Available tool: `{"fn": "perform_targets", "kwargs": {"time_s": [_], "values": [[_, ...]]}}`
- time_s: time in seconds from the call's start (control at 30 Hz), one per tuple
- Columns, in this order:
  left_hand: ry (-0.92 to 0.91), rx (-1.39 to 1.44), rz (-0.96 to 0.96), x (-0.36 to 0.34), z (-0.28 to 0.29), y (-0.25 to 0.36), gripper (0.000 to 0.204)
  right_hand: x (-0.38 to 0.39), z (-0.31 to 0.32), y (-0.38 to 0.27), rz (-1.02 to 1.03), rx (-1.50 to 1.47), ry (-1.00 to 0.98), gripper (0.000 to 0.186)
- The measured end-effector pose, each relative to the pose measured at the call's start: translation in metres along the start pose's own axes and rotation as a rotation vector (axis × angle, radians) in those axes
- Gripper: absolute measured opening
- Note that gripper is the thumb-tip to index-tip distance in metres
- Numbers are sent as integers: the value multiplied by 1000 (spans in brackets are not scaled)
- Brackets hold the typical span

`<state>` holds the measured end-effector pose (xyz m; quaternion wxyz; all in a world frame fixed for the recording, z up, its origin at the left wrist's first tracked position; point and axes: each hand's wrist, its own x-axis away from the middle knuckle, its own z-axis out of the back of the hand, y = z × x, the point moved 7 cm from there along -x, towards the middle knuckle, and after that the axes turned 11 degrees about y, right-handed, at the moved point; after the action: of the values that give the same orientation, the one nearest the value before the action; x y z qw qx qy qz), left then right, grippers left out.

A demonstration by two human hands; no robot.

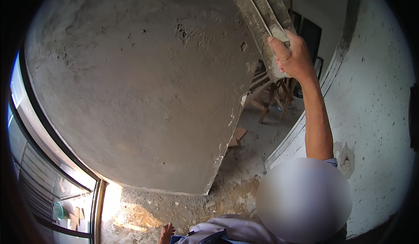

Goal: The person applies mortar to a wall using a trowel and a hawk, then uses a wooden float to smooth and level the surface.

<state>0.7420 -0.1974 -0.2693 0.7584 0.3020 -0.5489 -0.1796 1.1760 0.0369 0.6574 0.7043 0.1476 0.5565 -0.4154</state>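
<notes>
My right hand (293, 56) is raised at the upper right, closed round the lower end of a long plasterer's straightedge (253, 8). The bar is smeared with grey mortar and has ridges running along it. It slants up out of the top of the view, along the right edge of a grey plastered wall (144, 100). The wall carries small pits and rough marks. Low at the bottom edge, my left hand (166, 233) hangs near my body, its fingers somewhat apart and nothing seen in them.
A dark-framed window (56, 156) stands at left, with a green bucket (60, 211) beyond its glass. Past the plastered wall's edge are a wooden trestle (266, 104) and brick pieces (238, 137) on the floor (235, 170). A white speckled wall (375, 126) rises on the right.
</notes>
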Motion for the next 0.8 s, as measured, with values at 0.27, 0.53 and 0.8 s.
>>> {"fn": "perform_targets", "kwargs": {"time_s": [0.27, 0.53, 0.8], "values": [[23, 58, 150, 23, 21, -80, 47, 93, -53, -31, 174, 260, -405, 32], [-5, 146, 27, 4, 7, -45, 46, 49, -66, -38, 375, 371, -250, 31], [-29, 157, -82, 20, 1, 35, 47, 29, -36, -49, 420, 274, 104, 24]]}}
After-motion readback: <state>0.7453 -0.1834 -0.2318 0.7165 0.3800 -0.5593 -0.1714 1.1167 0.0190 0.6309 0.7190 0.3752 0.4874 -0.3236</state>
